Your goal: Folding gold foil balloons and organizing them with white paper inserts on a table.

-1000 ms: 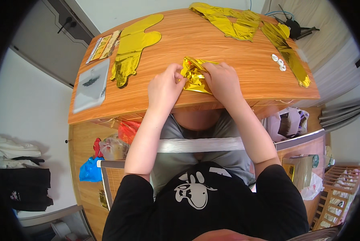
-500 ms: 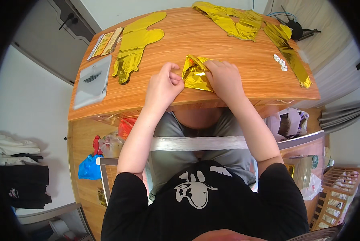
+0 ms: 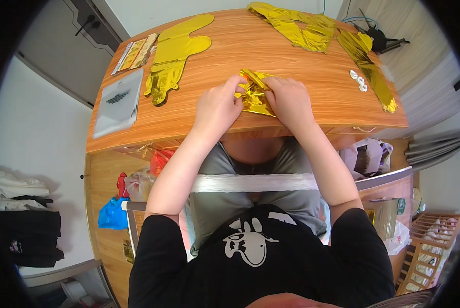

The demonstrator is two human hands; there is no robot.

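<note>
A folded, crinkled gold foil balloon lies near the table's front edge, between my two hands. My left hand has its fingers curled onto the foil's left side, thumb and fingertips pinching it. From the right, my right hand grips the foil's upper right part, its thumb near the raised fold and the fingers bent over it. A small orange-red patch shows at the foil's top left. The fingertips cover parts of both sides of the foil.
A flat gold foil balloon lies at the left, beside printed packets and a clear plastic bag. Crumpled gold foil lies at the back right. A long gold foil strip and white discs are at the right.
My left hand has moved right and slightly up, its fingers now over the foil's left side. The right hand stays nearly in place, gripping the foil.
</note>
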